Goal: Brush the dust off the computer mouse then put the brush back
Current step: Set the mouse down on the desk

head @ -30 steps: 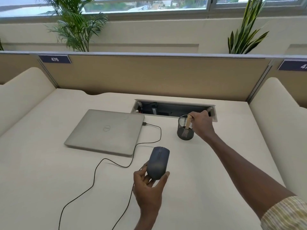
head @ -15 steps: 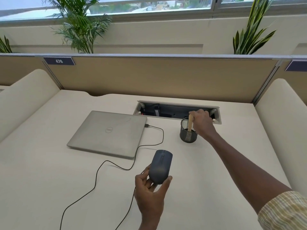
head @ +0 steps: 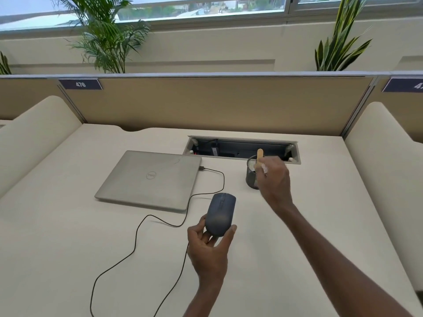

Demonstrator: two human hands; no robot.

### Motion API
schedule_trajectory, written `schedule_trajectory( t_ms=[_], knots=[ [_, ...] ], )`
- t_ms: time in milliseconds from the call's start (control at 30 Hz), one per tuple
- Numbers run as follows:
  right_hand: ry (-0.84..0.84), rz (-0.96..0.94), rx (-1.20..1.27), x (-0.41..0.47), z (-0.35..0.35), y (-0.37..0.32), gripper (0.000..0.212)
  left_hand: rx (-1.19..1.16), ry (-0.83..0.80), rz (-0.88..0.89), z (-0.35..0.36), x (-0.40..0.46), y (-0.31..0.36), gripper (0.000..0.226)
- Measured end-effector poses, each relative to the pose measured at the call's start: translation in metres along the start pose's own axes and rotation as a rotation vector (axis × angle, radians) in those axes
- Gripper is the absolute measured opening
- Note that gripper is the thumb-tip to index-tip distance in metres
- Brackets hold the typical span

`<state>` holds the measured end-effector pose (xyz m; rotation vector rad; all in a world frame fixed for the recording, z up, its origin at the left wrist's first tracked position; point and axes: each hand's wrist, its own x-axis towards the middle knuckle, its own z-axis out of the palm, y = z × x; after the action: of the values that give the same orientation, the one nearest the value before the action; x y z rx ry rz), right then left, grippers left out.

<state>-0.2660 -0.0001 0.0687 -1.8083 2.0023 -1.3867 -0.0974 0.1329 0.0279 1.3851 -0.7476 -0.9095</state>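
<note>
A dark grey computer mouse is held above the desk in my left hand, thumb on its right side, fingers under its left side. Its black cable trails across the desk. My right hand is closed around a brush with a pale wooden handle, whose end sticks up above my fingers. The hand sits just in front of and partly over a black mesh pen cup. The bristles are hidden by my hand and the cup.
A closed silver laptop lies left of the cup with a cable plugged into its right side. An open cable tray is set into the desk behind the cup. Tan partitions and cream side panels enclose the desk.
My right hand has lifted the brush a little and drawn toward me, now covering the cup's right side. My left hand keeps the mouse in about the same place.
</note>
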Motion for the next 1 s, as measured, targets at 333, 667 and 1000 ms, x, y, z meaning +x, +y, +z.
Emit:
schedule_trajectory(
  t_ms=[333, 667, 1000],
  knots=[
    [-0.31, 0.491, 0.48, -0.123, -0.021, -0.083, 0.044, 0.017, -0.017, 0.081, -0.009, -0.003, 0.009, 0.058],
    [-0.26, 0.535, 0.509, -0.141, -0.014, -0.079, 0.037, 0.112, -0.249, 0.013, -0.035, 0.0, 0.006, 0.048],
    [-0.341, 0.672, 0.464, -0.18, 0.006, -0.048, 0.042, 0.219, -0.347, -0.21, -0.06, 0.005, -0.026, 0.039]
  ],
)
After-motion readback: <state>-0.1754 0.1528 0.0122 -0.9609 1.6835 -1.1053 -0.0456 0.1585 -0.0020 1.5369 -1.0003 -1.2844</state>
